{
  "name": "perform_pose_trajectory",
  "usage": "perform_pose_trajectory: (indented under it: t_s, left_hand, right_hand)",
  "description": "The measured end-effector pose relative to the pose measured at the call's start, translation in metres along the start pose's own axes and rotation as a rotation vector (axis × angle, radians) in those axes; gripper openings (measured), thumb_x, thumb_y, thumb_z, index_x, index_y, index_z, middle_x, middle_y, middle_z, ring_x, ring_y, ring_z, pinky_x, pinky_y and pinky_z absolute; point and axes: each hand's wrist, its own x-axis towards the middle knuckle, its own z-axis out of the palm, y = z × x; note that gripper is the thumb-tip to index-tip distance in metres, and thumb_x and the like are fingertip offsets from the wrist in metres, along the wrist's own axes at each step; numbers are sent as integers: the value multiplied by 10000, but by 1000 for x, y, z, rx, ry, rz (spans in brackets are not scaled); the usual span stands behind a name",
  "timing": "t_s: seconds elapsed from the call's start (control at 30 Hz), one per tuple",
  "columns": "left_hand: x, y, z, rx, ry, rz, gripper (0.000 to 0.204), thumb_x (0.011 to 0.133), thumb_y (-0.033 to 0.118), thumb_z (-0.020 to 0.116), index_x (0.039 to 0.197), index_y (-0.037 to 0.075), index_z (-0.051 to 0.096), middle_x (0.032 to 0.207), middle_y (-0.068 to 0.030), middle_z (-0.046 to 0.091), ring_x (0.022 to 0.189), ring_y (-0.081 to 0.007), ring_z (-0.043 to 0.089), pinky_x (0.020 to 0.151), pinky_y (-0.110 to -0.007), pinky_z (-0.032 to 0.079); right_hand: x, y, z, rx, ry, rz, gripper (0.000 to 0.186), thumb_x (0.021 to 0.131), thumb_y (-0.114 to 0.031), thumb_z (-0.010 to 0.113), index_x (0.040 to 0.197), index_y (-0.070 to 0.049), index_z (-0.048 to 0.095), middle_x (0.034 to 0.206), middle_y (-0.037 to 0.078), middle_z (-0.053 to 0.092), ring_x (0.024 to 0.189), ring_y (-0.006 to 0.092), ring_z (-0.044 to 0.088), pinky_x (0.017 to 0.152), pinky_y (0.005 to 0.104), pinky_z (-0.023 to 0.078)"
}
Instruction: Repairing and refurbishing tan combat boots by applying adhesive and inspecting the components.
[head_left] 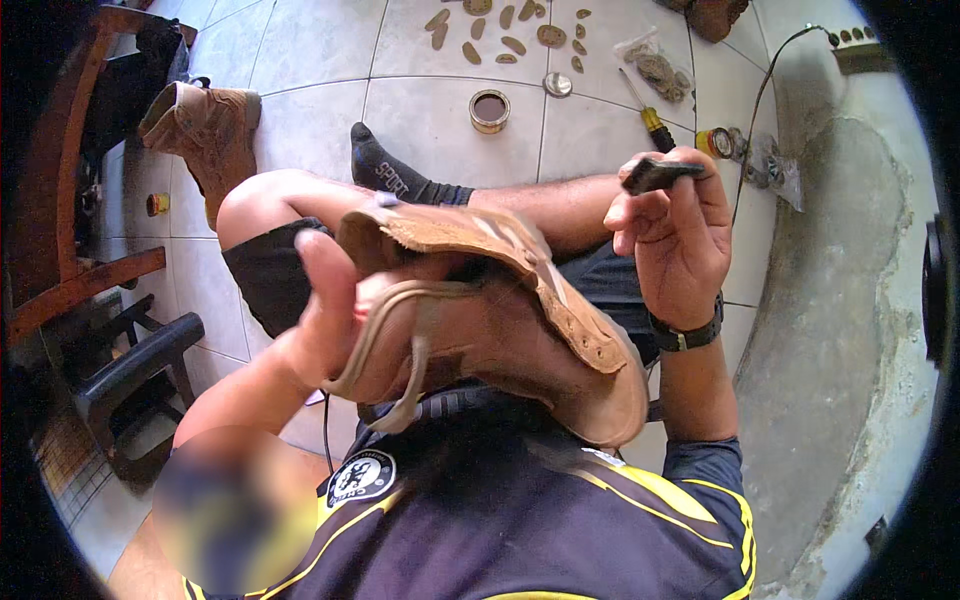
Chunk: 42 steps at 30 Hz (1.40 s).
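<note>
In the head view, the left hand (330, 310) gripped the tan suede lace-up boot (520, 320) over the lap, fingers clamped on its open upper, its long axis running from lower left to right. The right hand (675, 240) (nearer the boot's toe end) hung just above and right of it, fingers pinched on a small flat dark piece (655, 175); a matching second tan boot (210, 135) stood well apart on the tiled floor (420, 120).

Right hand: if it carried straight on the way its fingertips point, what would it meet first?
Likely the yellow-handled screwdriver on the floor beyond the right hand, which pinches a small dark piece; depth is unclear.
</note>
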Motion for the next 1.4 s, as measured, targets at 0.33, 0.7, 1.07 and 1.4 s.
perform_pose_trajectory:
  t_s: [0.33,0.7,1.07,1.4]
  left_hand:
    - [31,71,-67,-380,-395,145,1393,727,1027,199,1410,-146,512,1463,-309,525,1362,-390,529,1183,-478,398]
    - [78,65,-54,-400,-442,-27,1089,852,913,366,1335,-32,609,1345,-230,651,1239,-382,630,1111,-513,477]
    - [98,51,-116,-322,-567,-97,999,907,852,380,1336,-19,614,1354,-228,645,1249,-375,625,1123,-517,466]
    - [62,43,-96,-192,-196,217,784,1095,579,292,1421,-109,480,1248,-254,691,1102,-327,716,992,-425,576]
  right_hand:
    - [38,6,8,252,10,-204,327,1037,-182,646,1337,-58,606,971,90,687,768,190,638,658,324,535]
    - [89,26,63,-84,-263,27,377,1115,-367,451,1399,-119,448,1376,171,630,1276,294,613,1080,435,446]
    - [86,55,52,-31,-186,48,285,1121,-276,469,1350,-110,498,1178,41,667,827,23,600,698,178,502]
    - [87,48,59,-81,-35,45,323,1122,-293,473,1370,-88,499,1172,25,654,845,40,582,724,175,485]
